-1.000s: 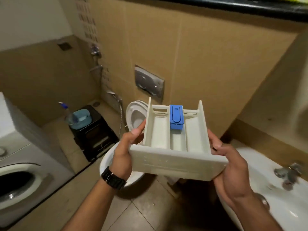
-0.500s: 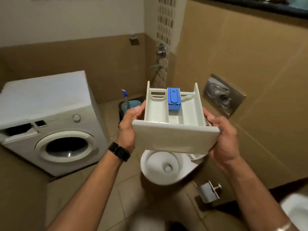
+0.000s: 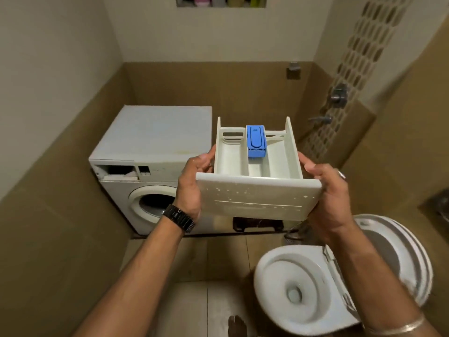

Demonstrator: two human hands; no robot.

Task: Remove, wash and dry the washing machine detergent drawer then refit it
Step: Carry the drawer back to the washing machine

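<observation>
Change since 0.5 s ago: view has swung left; the washing machine [image 3: 155, 164], then off to the left of the drawer, now stands directly behind it, and the toilet [image 3: 313, 288] has shifted from below the drawer to its lower right. The grip on the drawer is unchanged.

Item 1: detergent drawer [image 3: 257, 181], white plastic, held in the air in front of the washing machine, roughly level, front panel toward the camera. Panel carries pale droplets or specks. 3 compartments visible; blue insert [image 3: 255, 141] sits at the rear of the middle one.

Item 2: left hand [image 3: 192, 188], clasping the drawer's left side just behind the front panel; fingers [image 3: 206, 158] curled onto the side wall. Black watch [image 3: 179, 218] on the wrist.

Item 3: right hand [image 3: 328, 198], clasping the drawer's right side, fingers wrapped round the panel's end, thumb on the upper edge. Ring on 1 finger; metal bangle [image 3: 398, 327] on the wrist.

Item 4: washing machine, front-loading, white. Drawer slot [image 3: 116, 171] at the machine's top left stands open and dark. Round door below it, partly hidden by the left hand.

Item 5: toilet, seat and lid raised, right of the washing machine.

Item 6: bare foot [image 3: 237, 325] on the tiled floor, in front of the washing machine.
</observation>
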